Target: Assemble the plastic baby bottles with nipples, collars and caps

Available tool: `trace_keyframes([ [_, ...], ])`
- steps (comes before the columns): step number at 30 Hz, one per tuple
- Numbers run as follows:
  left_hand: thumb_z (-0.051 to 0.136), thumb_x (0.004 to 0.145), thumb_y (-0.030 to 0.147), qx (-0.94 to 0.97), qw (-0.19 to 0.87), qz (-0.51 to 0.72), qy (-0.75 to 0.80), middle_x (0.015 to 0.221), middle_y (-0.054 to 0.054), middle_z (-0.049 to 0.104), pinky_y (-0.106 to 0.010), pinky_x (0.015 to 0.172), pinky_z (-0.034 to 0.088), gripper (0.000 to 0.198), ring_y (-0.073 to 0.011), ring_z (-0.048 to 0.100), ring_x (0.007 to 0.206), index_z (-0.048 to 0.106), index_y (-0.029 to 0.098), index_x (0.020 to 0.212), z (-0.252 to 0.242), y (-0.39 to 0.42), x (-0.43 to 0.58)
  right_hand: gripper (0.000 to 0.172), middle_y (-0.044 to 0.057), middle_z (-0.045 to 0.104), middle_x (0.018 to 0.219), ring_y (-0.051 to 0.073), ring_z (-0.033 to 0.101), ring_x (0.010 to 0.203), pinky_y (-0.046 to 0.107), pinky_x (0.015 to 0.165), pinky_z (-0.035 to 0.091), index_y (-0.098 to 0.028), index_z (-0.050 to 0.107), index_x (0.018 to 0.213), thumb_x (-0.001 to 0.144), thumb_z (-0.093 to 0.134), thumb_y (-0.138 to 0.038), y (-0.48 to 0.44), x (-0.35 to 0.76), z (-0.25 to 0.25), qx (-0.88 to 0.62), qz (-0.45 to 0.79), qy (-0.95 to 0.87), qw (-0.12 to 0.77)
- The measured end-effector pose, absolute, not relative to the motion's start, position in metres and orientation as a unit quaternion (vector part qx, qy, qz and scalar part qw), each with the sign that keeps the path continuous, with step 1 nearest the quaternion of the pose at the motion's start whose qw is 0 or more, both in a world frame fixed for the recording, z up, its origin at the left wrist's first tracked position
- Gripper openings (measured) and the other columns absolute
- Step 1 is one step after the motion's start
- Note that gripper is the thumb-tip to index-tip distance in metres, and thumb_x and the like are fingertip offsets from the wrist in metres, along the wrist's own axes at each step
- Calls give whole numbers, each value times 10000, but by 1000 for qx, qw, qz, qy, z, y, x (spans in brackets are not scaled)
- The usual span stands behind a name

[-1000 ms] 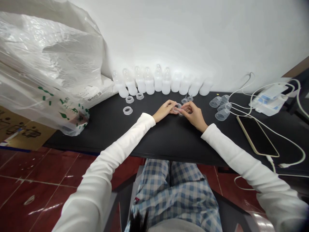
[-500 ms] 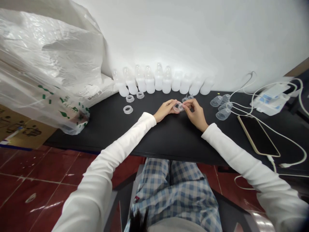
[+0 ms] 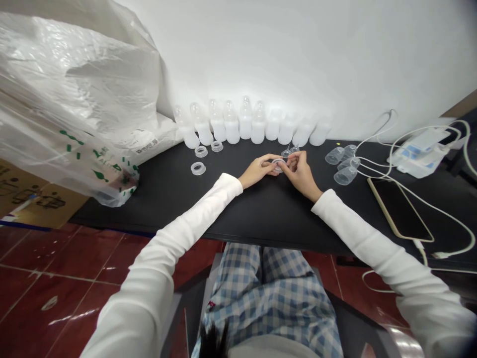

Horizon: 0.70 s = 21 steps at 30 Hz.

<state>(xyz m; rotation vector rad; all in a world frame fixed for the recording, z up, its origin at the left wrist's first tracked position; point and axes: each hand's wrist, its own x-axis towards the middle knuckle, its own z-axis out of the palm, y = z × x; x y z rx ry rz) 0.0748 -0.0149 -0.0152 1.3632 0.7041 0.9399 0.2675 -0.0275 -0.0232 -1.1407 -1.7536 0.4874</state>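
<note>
Between my two hands is a translucent ring, held above the black table. My left hand grips its left side, and the closed fingers of my right hand press on its right side. Just behind my fingers lie clear nipples. Three more rings rest at the left of the table. Several white bottles stand in a row along the wall, those on the left with clear caps.
Clear caps lie to the right, near white cables and a power strip. A phone lies at the right edge. Large plastic bags and a cardboard box stand at left.
My right fingers have closed in over the ring, and its face is now more covered. The ring has shifted slightly to the right with my left fingers.
</note>
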Motion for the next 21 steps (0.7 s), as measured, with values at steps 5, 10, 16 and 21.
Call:
trace_keyframes([
  [5, 771, 887, 369, 580, 601, 436, 335, 889, -50, 767, -407, 939, 599, 458, -172, 762, 855, 558, 150, 1229, -25, -11, 78, 452, 5, 609, 751, 153, 544, 631, 314, 612, 475, -226, 578, 1020, 948, 545, -671, -29, 265, -19, -453, 240, -750, 418],
  [10, 777, 872, 382, 596, 583, 431, 345, 774, -6, 742, -301, 792, 602, 350, -132, 746, 743, 529, 170, 997, -28, -11, 81, 412, 2, 611, 723, 144, 533, 640, 300, 616, 455, -226, 556, 886, 916, 608, -634, -31, 263, -16, -443, 268, -740, 429],
  [16, 756, 879, 354, 631, 541, 421, 364, 669, 31, 709, -239, 664, 568, 324, -111, 706, 641, 481, 191, 931, -19, -19, 82, 357, -23, 539, 670, 128, 467, 616, 293, 597, 400, -232, 514, 813, 883, 639, -558, -31, 258, -19, -450, 280, -724, 442],
  [21, 716, 899, 315, 647, 512, 419, 379, 621, 61, 678, -211, 591, 529, 288, -84, 649, 546, 450, 205, 894, -15, -22, 83, 311, -38, 503, 653, 119, 438, 602, 291, 587, 370, -231, 506, 796, 871, 639, -502, -29, 258, -20, -454, 294, -715, 443],
])
